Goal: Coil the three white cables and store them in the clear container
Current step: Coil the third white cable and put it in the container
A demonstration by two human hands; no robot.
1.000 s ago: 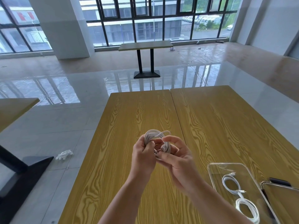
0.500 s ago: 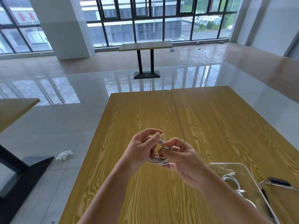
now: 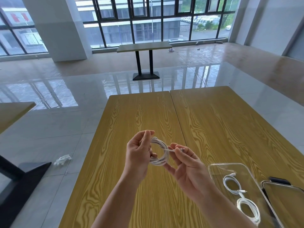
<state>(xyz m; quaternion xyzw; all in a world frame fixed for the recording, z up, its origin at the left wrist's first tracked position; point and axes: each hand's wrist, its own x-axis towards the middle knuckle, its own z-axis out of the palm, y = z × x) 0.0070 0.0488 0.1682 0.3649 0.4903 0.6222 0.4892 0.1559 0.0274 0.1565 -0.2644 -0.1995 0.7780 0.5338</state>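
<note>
A coiled white cable (image 3: pixel 162 153) hangs in the air above the wooden table (image 3: pixel 141 116), held between both hands. My left hand (image 3: pixel 139 153) pinches the coil's left side. My right hand (image 3: pixel 185 163) grips the cable's free end with thumb and forefinger, a lower finger under the coil. To the right, the clear container (image 3: pixel 218 167) stands on the table with two coiled white cables inside: one (image 3: pixel 230 183) further back, another (image 3: pixel 250 209) nearer me.
The container's clear lid (image 3: pixel 286 203) lies at the right edge, with a dark object (image 3: pixel 278 180) behind it. A white scrap (image 3: pixel 63 159) lies on the floor to the left, near a black table base (image 3: pixel 21 183). Another table (image 3: pixel 144 46) stands far back.
The coil was bunched between closed hands; now the hands have drawn apart, the loop has opened flat toward me, and my right hand pulls the cable's end rightward.
</note>
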